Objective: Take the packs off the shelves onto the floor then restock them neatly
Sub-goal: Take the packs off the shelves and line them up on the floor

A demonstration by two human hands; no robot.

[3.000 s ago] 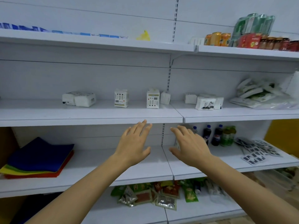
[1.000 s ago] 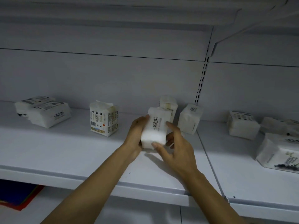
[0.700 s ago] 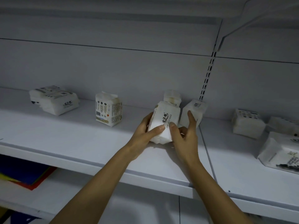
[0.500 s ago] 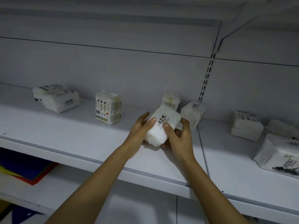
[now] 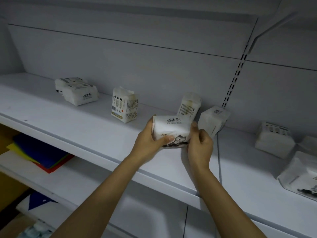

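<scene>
My left grip (image 5: 147, 143) and right grip (image 5: 199, 146) clasp one pack (image 5: 171, 128), an end each, over the shelf (image 5: 85, 127), steadying it, I judge, to take it off.

Our forearms rise from 7 and 5 o'clock and converge at centre. Our left hand (image 5: 147, 143) grips a pack (image 5: 171, 128) at its 9 o'clock end, thumb across the front; our right hand (image 5: 200, 146) curls round its 3 o'clock end.

A white tissue pack (image 5: 171, 130) with a cat print is held sideways, just above the middle of the shelf (image 5: 82, 133); other white packs (image 5: 124, 107) stand or lie along this shelf.
</scene>
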